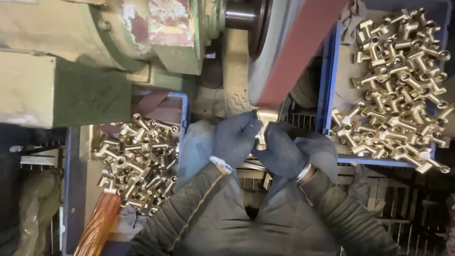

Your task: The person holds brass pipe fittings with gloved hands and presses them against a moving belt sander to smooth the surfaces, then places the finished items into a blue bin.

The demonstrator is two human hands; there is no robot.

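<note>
Grimy workshop, belt sander (294, 52) overhead: gloved left hand (235, 138) and right hand (280, 152) both pinch one brass tee fitting (265, 124) against the belt, between blue crates (328, 71) of fittings (398, 85); best kept steady, light, fingertips clear.

Both gloves, on the left hand (235, 141) and right hand (280, 151), are dark blue-grey. The fitting (265, 124) they pinch is shiny brass-gold, like the heaps in the blue crates (328, 76). The belt (303, 45) is reddish-brown; the machine housing (95, 33) is worn pale green.
</note>
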